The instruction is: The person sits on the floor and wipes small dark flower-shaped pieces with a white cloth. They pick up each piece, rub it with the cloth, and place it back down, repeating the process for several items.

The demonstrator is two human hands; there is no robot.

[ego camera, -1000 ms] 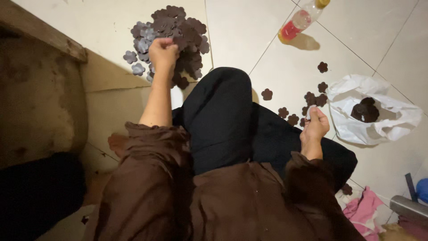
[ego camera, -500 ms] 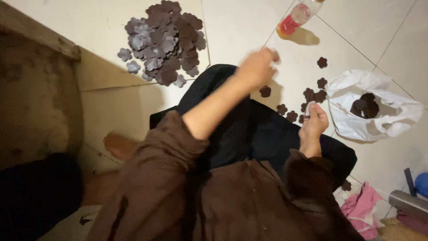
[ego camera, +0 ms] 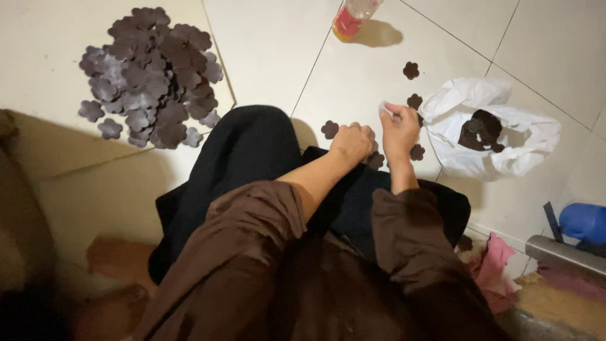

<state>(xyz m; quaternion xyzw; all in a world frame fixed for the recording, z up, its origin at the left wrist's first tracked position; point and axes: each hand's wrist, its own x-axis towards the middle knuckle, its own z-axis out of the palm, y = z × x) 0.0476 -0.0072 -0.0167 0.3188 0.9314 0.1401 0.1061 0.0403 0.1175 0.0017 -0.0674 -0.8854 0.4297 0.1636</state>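
Observation:
I sit on a tiled floor in a brown top and black trousers. My left hand (ego camera: 352,143) is closed into a fist just above my knee, beside several loose dark flower-shaped pieces (ego camera: 329,129); what it holds is hidden. My right hand (ego camera: 399,127) is right next to it, pinching a small pale scrap between its fingertips. A big heap of the same dark flower-shaped pieces (ego camera: 151,76) lies at the far left on the floor.
A white plastic bag (ego camera: 505,148) with more dark pieces inside lies open to the right. A clear bottle with red liquid (ego camera: 351,17) stands at the top. A blue object (ego camera: 584,222), a metal tube (ego camera: 565,254) and pink cloth (ego camera: 492,268) are at the lower right.
My left hand left the big heap at the far left and swung right across my knee, ending beside my right hand. My right hand rose slightly and now pinches a pale scrap.

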